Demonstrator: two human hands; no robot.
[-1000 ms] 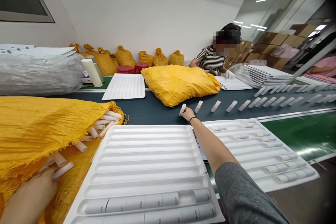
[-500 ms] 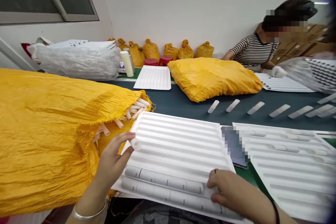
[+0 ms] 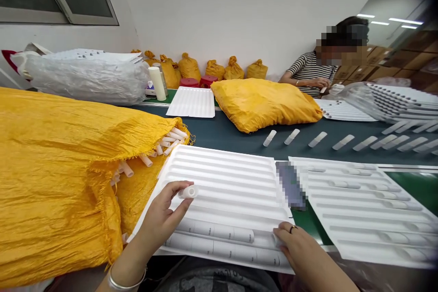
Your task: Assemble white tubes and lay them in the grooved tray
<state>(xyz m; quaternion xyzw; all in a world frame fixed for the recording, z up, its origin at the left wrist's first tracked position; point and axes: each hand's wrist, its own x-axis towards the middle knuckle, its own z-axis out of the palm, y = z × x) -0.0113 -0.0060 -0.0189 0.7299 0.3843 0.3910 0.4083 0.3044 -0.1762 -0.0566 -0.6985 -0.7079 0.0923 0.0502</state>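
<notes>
My left hand (image 3: 166, 210) pinches a short white plastic tube (image 3: 189, 191) by its side, its round open end facing me. The tube is above the middle of a ridged white tray (image 3: 226, 178). At the tray's near right part, my right hand (image 3: 296, 246) has thumb and fingers closed around another white tube (image 3: 277, 239), largely hidden by the fingers. Beside it, white tubes with small dark print (image 3: 219, 232) lie end to end in the two grooves nearest me.
A yellow woven sack (image 3: 61, 169) spills white tubes at left. A phone (image 3: 290, 185) separates my tray from a second tray (image 3: 345, 214) holding tubes. Beyond, a dark belt (image 3: 236, 146) carries a row of tubes and a yellow sack (image 3: 263, 105). A co-worker (image 3: 308, 70) sits across.
My left hand has carried its tube rightward over the tray. My right hand's fingers have closed on a tube. The view has turned right, and the co-worker's hands have come together.
</notes>
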